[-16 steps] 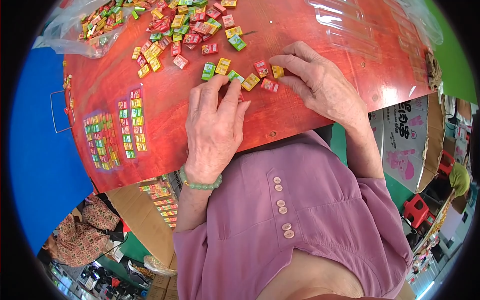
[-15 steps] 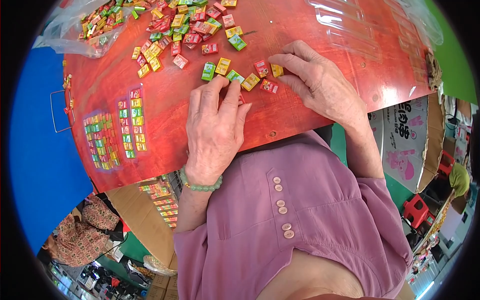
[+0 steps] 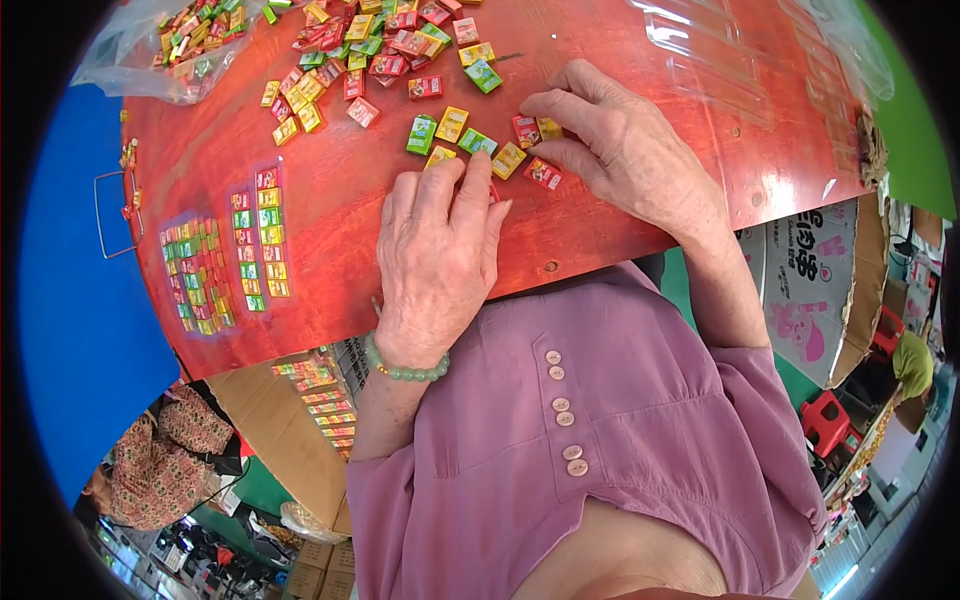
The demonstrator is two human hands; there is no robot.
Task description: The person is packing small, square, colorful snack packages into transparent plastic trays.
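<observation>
Small printed boxes in red, yellow and green lie in a loose cluster on the red table, between my two hands. My right hand (image 3: 630,150) curls its thumb and fingers around a yellow box (image 3: 549,129), with a red box (image 3: 525,131) right against it. My left hand (image 3: 437,245) lies over the near side of the cluster, fingers stretched out. Its fingertips touch a yellow box (image 3: 438,156) and reach the edge of a green box (image 3: 477,142). A red box is mostly hidden beside its thumb. Another yellow box (image 3: 508,160) and a red box (image 3: 543,173) lie between the hands.
A heap of similar boxes (image 3: 390,65) spreads at the far side, beside a clear plastic bag (image 3: 185,90) holding more. Rows of boxes in clear trays (image 3: 270,235) lie at the left. Empty clear trays (image 3: 700,60) are at the far right. An open carton (image 3: 270,410) stands below the edge.
My right hand has moved slightly left, bringing the yellow box against the red one. A yellow box now shows at my left fingertips. The view has shifted a little.
</observation>
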